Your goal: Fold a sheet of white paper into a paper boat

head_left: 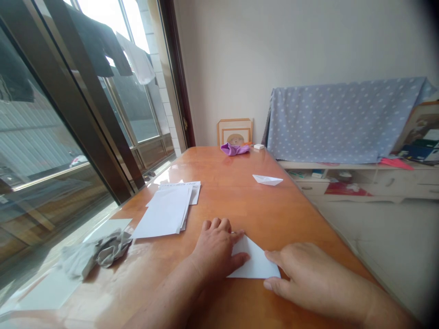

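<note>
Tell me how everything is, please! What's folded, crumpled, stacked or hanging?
Near paper: folded, with a slanting edge
Left hand: on that paper, fingers bent
Right hand: touching its right side
Far paper: folded to points
Paper stack: uneven
Purple cloth: bunched up
Gray cloth: crumpled
Polka-dot cloth: draped
Dark garment: hanging

Wood counter point(219, 192) runs twd pale wall point(233, 59) w/ frame point(236, 130), daylight thru lg windows point(61, 137) on L, white cabinet point(384, 182) & dotted cloth point(343, 121) on R.
</note>
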Available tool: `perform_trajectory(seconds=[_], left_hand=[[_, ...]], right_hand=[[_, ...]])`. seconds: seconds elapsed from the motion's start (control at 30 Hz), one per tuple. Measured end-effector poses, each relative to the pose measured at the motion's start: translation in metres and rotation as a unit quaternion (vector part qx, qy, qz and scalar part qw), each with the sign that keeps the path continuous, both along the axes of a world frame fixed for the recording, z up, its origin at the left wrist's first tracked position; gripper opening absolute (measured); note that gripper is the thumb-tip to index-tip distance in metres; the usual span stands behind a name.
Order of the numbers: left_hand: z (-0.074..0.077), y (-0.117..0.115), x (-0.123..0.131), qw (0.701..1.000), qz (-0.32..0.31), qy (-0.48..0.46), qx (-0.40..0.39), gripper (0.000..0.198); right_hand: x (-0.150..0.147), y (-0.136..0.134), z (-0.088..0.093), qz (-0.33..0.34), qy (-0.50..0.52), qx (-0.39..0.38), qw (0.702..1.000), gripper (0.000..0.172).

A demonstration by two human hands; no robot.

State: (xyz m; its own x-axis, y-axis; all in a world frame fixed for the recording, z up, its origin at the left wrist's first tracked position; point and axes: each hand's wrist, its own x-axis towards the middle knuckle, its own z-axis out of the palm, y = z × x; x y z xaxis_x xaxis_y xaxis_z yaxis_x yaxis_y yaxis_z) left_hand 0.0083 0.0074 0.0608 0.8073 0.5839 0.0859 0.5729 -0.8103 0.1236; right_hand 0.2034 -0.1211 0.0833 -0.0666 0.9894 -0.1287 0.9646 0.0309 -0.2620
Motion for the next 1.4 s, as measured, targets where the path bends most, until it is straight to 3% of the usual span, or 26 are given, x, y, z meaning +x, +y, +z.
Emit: perform_trajectory(seconds=[0.17,0.3,0.47,0.6,0.7,0.8,0.87,1.0,1.2,1.4], left_hand=[[-0.004,0.003,0.0,1.0,-0.009,-0.013,0.002,0.061],[-0.008,0.006,0.001,1.0,-0.015,-0.024,0.004,0.08],[-0.01,0.007,0.001,0.999,-0.026,-0.04,-0.019,0.085],[-0.009,0.013,-0.002,0.997,0.005,-0.071,-0.042,0.068],[-0.008,0.023,-0.006,0.988,0.094,-0.102,-0.068,0.04],[-0.008,0.032,-0.009,0.973,0.174,-0.106,-0.109,0.028],[-0.009,0.035,-0.009,0.967,0.196,-0.095,-0.135,0.028],[-0.008,0.035,-0.008,0.959,0.195,-0.094,-0.182,0.034],[-0.01,0.033,-0.009,0.946,0.185,-0.129,-0.233,0.027],[-0.015,0.029,-0.009,0.942,0.159,-0.181,-0.234,0.04]], right_hand=[[0.004,0.018,-0.002,-0.029,0.054,0.042,0.997,0.031],[0.002,0.034,-0.012,-0.018,0.136,0.115,0.984,0.022],[-0.004,0.045,-0.034,-0.002,0.16,0.105,0.982,0.012],[-0.005,0.048,-0.04,0.006,0.153,0.081,0.985,0.013],[-0.005,0.047,-0.037,0.008,0.159,0.071,0.985,0.016],[-0.005,0.046,-0.034,0.009,0.155,0.062,0.986,0.018],[-0.005,0.045,-0.033,0.011,0.149,0.061,0.987,0.02],[-0.005,0.044,-0.033,0.02,0.143,0.056,0.988,0.021],[-0.005,0.041,-0.033,0.026,0.129,0.045,0.99,0.027],[-0.007,0.041,-0.032,0.029,0.12,0.043,0.991,0.028]])
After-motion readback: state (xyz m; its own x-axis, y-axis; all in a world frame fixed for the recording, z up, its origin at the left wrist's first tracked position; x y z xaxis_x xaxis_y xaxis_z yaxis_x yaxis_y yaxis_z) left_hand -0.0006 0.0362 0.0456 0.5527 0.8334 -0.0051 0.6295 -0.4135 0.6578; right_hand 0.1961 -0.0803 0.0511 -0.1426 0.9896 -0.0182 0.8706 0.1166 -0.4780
